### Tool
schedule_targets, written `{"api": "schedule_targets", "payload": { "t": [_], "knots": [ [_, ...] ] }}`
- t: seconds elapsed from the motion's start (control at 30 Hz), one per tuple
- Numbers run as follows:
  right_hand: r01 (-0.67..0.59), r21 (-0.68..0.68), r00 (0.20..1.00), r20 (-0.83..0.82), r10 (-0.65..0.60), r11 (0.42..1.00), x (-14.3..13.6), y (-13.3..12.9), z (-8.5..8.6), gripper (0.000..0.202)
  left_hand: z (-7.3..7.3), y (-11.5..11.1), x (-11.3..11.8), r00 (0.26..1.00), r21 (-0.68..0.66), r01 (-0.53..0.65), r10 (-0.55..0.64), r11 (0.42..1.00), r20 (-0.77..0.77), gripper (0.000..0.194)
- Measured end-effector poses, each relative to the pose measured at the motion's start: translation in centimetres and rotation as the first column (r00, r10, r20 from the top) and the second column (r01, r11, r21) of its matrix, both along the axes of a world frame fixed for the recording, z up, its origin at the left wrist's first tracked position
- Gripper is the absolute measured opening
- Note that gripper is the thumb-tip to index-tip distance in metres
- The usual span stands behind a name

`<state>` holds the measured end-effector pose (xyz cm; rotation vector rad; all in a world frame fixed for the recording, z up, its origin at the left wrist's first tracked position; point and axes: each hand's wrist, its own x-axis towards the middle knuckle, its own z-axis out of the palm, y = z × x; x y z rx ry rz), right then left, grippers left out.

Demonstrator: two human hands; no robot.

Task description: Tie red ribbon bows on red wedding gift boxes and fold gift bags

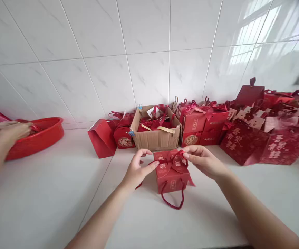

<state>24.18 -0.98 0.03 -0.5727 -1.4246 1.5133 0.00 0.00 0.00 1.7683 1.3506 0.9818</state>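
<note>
A small red gift box (pixel 169 178) with pale characters stands upright before me. A dark red ribbon (pixel 174 159) is tied across its top in a bow, and a twisted cord handle (pixel 172 206) hangs down its front. My right hand (pixel 203 160) pinches the ribbon's loop at the top right edge between thumb and fingertips. At the top left, my left hand (pixel 139 169) has its thumb laid against the ribbon, with thumb and index finger apart. A ribbon end shows below this hand; its other fingers are partly hidden.
Behind stands an open cardboard box (pixel 154 140) holding red ribbons and tags. Red boxes (pixel 125 135) flank it, and patterned red gift bags (pixel 245 141) crowd the right. Another person's hands (pixel 12 131) are at a red basin (pixel 43 140) on the left. A tiled wall closes the back.
</note>
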Motion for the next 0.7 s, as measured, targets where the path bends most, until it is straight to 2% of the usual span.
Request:
{"api": "schedule_targets", "payload": {
  "t": [0.07, 0.17, 0.27, 0.4, 0.47, 0.57, 0.63, 0.7],
  "knots": [
    [0.015, 0.014, 1.0, -0.002, -0.014, 1.0, -0.3, -0.1, 0.1, 0.011, 0.5, 0.2, 0.0, 0.998, 0.108, 0.062, -0.058, 0.992, -0.036, 0.024],
    [0.047, 0.016, 0.999, 0.015, -0.047, 0.999, -0.8, -0.4, 0.3, 0.014, 1.6, 0.1, 0.4, 0.981, 0.201, 0.167, -0.141, 0.965, -0.135, 0.02],
    [0.074, 0.016, 0.996, 0.052, -0.074, 0.997, -1.2, -0.5, 0.2, 0.027, 3.2, -0.3, 1.2, 0.946, 0.167, 0.249, -0.203, 0.954, -0.251, 0.035],
    [0.065, 0.055, 0.994, 0.08, -0.07, 0.996, -1.5, -0.7, 0.2, 0.037, 4.9, -0.7, 2.3, 0.921, 0.107, 0.226, -0.176, 0.968, -0.346, 0.051],
    [0.073, 0.054, 0.993, 0.087, -0.078, 0.996, -1.7, -0.7, 0.2, 0.038, 5.3, -0.6, 2.9, 0.94, 0.123, 0.2, -0.154, 0.972, -0.304, 0.047],
    [0.115, 0.067, 0.987, 0.108, -0.122, 0.991, -2.0, -0.6, 0.2, 0.036, 5.3, -0.3, 3.8, 0.981, 0.094, 0.169, -0.159, 0.981, -0.107, 0.026],
    [0.139, 0.071, 0.983, 0.114, -0.146, 0.988, -2.2, -0.5, 0.1, 0.032, 5.0, -0.1, 4.4, 0.987, 0.084, 0.158, -0.16, 0.984, 0.01, 0.024],
    [0.167, 0.058, 0.979, 0.107, -0.172, 0.984, -2.4, -0.5, -0.1, 0.029, 4.8, -0.1, 4.9, 0.989, 0.125, 0.134, -0.141, 0.983, 0.05, 0.023]
  ]
}}
